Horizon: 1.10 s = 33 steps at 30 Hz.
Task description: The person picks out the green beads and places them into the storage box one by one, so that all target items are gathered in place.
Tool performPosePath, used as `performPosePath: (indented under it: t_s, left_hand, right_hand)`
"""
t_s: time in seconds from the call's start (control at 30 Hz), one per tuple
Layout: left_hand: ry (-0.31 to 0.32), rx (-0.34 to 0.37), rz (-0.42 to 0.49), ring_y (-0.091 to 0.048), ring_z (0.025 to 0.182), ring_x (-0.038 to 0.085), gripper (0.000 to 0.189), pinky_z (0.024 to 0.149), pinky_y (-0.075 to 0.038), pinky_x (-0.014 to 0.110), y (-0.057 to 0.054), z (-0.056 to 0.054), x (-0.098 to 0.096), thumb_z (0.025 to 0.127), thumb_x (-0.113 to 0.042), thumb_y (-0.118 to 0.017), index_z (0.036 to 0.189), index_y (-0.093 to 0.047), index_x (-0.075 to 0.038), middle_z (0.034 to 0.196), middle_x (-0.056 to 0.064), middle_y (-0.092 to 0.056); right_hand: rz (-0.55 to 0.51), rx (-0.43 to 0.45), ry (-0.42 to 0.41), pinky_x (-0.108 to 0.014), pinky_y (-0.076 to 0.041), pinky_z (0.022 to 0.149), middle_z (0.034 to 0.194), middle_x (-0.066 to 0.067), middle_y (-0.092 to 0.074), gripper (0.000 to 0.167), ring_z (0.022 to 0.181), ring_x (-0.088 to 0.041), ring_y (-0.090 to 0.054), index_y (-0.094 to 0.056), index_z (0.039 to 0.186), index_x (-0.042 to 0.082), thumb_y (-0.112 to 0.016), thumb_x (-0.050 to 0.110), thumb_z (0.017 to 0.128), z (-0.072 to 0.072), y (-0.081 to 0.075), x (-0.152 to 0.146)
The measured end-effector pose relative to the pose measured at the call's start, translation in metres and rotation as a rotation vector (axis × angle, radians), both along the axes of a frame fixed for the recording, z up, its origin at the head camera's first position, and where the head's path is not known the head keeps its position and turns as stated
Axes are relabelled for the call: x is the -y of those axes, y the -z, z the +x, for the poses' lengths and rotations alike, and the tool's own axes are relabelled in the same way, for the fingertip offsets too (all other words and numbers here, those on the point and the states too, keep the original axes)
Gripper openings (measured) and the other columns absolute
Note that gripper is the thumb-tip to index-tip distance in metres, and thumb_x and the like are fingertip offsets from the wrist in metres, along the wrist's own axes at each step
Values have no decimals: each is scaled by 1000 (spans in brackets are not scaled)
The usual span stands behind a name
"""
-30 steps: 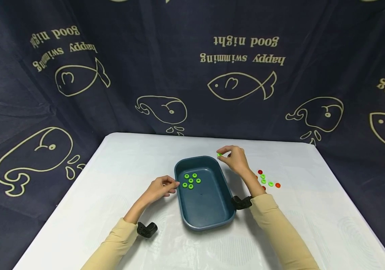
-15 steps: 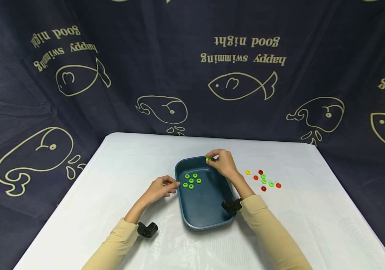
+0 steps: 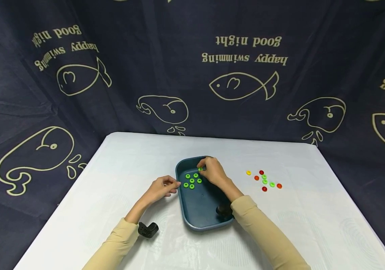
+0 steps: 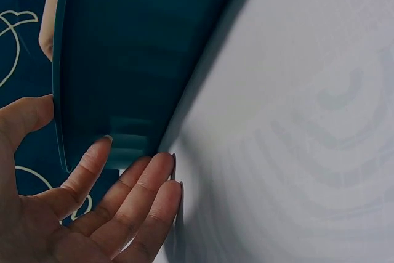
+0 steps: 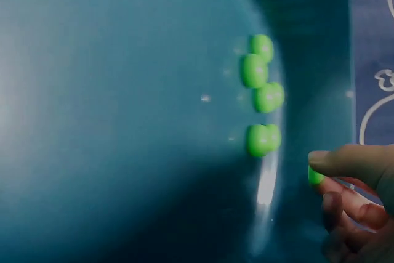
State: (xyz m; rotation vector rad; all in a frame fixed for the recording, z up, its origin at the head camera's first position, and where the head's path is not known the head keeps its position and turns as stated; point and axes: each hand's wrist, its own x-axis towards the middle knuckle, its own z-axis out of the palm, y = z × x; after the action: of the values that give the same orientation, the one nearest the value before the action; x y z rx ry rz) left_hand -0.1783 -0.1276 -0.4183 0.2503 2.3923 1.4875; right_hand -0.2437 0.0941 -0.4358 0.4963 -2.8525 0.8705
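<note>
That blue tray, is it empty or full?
Neither: six green rings lie grouped on the floor of the blue tray, with bare floor beside them. The right hand pinches another green ring.

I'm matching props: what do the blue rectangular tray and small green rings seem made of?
Blue rectangular tray: probably plastic, satin, from its smooth surface and soft reflections. Small green rings: perhaps plastic, glossy, from highlights on rounded sides; glass remains possible.

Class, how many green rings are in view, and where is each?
10: six rings in the tray, toward its far left; one ring pinched in the right hand; three rings on the table, right of the tray. The right hand may hide more.
</note>
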Motion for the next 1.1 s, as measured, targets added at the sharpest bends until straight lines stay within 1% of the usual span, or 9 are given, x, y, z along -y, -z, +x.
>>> performPosePath:
  t_s: [0.17,0.27,0.43,0.63,0.8,1.0,1.1]
  left_hand:
    - [-3,-12,13,-67,94,36,36,77,-57,42,23,-12,5,93,-30,-58,108,-60,3,103,23,-65]
    - [-8,-14,10,-69,92,31,38,75,-58,38,31,-17,7,92,-34,-60,108,-61,0,101,18,-66]
    - [-17,-8,11,-70,89,26,37,74,-58,35,33,-19,7,90,-37,-61,106,-62,-3,99,13,-67]
    - [-16,-4,12,-70,89,24,38,73,-58,34,33,-18,6,90,-37,-61,105,-62,-3,98,12,-67]
    - [-14,-7,13,-70,89,24,38,73,-58,34,34,-19,6,90,-38,-61,106,-62,-3,98,12,-67]
    - [-13,-12,5,-70,88,24,39,73,-58,34,35,-20,7,90,-38,-61,106,-61,-2,98,12,-67]
    - [-17,-7,3,-70,89,25,38,73,-58,34,35,-19,6,90,-37,-61,106,-61,-3,98,12,-67]
  right_hand:
    - [83,5,-27,-33,-56,73,97,-11,-68,16,88,-23,-66,-71,98,5,-70,4,82,3,5,3]
    - [111,11,-48,-32,-56,71,96,-12,-67,16,85,-23,-66,-70,98,4,-70,3,82,3,7,3]
    - [155,-1,-65,-33,-56,71,95,-12,-69,18,85,-23,-66,-70,100,3,-70,3,82,2,11,3]
    - [159,9,-66,-35,-56,72,96,-12,-69,18,87,-25,-67,-70,99,3,-72,4,81,3,12,3]
    - [122,4,-62,-34,-56,75,96,-12,-69,17,89,-24,-66,-71,96,4,-73,4,80,2,9,0]
    - [69,-10,-51,-35,-56,76,94,-11,-70,18,89,-24,-67,-71,95,4,-74,3,78,1,0,-2]
    - [47,5,-48,-35,-56,76,95,-11,-70,18,90,-25,-66,-71,96,5,-73,3,79,1,-4,-4]
